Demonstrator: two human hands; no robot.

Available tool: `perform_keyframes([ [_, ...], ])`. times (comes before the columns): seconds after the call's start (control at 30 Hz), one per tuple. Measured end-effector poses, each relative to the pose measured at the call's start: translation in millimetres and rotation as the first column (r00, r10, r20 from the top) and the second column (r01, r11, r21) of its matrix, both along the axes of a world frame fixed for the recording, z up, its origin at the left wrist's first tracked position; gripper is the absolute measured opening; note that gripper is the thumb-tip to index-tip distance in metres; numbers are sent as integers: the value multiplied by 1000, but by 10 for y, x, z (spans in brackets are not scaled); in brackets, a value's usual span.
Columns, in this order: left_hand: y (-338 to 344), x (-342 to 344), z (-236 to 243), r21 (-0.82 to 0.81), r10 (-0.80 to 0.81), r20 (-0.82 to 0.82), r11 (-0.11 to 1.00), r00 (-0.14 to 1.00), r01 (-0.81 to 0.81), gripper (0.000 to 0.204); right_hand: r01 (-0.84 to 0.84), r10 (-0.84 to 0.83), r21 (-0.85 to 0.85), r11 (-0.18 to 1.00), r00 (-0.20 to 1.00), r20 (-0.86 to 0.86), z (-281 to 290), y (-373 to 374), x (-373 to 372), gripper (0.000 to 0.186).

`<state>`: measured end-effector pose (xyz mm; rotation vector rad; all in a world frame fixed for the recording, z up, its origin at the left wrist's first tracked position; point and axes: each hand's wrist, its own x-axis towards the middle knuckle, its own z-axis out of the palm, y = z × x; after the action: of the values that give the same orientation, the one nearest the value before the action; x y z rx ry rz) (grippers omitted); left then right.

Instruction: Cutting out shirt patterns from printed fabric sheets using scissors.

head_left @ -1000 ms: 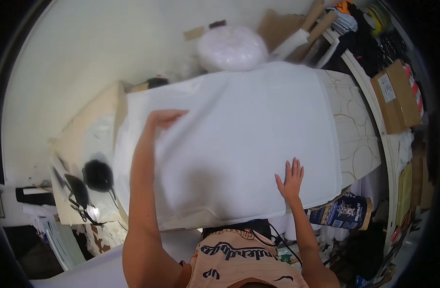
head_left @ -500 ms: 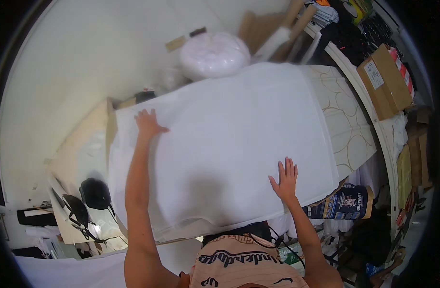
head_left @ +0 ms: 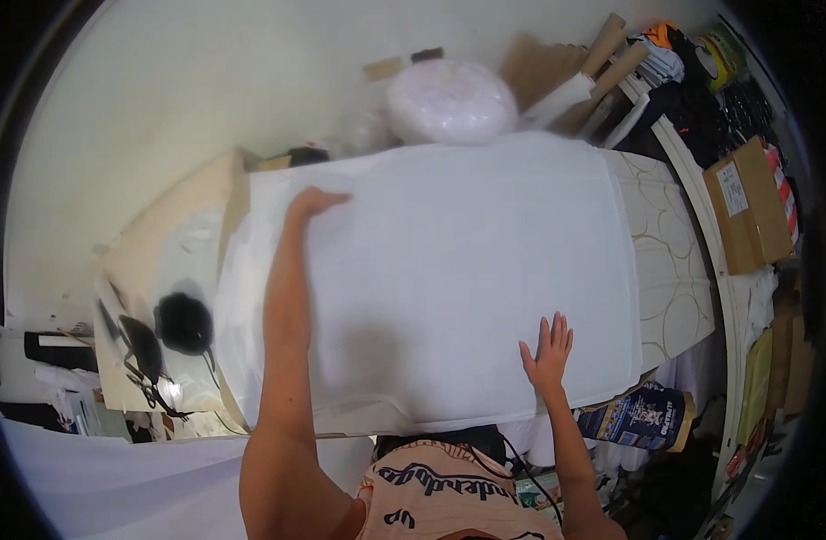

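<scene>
A large white cloth (head_left: 467, 270) lies spread over the table, fairly smooth, with a loose fold along its near left edge. My left hand (head_left: 317, 200) rests on its far left part, turned so that the visible fingers point right; part of the hand is hidden by the angle. Nothing shows in its grasp. Lower down on the right side, my right hand (head_left: 547, 364) lies flat on the cloth, fingers stretched away from me and the thumb apart.
Black corded devices (head_left: 184, 324) lie at the table's left end. Behind the cloth is a rounded, shiny plastic-wrapped bundle (head_left: 451, 101). Cream patterned fabric (head_left: 669, 252) shows on the right, near a cardboard box (head_left: 746, 209) and a dark blue bag (head_left: 642, 416).
My left hand has gone from spread fingers to a sideways pose pointing right. My right hand stays flat near the same part of the cloth. The whole view has shifted slightly.
</scene>
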<state>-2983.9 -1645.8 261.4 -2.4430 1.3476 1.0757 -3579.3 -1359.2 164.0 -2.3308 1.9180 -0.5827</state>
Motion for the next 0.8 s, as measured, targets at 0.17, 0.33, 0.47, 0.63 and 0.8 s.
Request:
perform_keyframes([
  [0.17, -27, 138, -117, -108, 36, -406, 990, 913, -88, 81, 0, 0, 24, 1000, 1000, -3, 5, 26, -14, 74],
  [0.33, -66, 79, -78, -161, 16, -743, 966, 669, -201, 79, 2, -2, 39, 999, 1000, 4, -1, 9, 1, 74],
  [0.47, -137, 64, 331, -250, -163, -831, 964, 532, -95, 89, 1, -1, 35, 999, 1000, 8, -15, -23, -9, 75],
  [0.63, -76, -151, 127, -258, -325, 407, 856, 854, 449, 119, -5, 5, 23, 1000, 1000, 3, -48, -31, -58, 76],
  [0.8, 388, -546, -404, -188, -153, 919, 640, 363, 745, 91, -5, 5, 17, 1000, 1000, 22, -24, -15, 5, 75],
])
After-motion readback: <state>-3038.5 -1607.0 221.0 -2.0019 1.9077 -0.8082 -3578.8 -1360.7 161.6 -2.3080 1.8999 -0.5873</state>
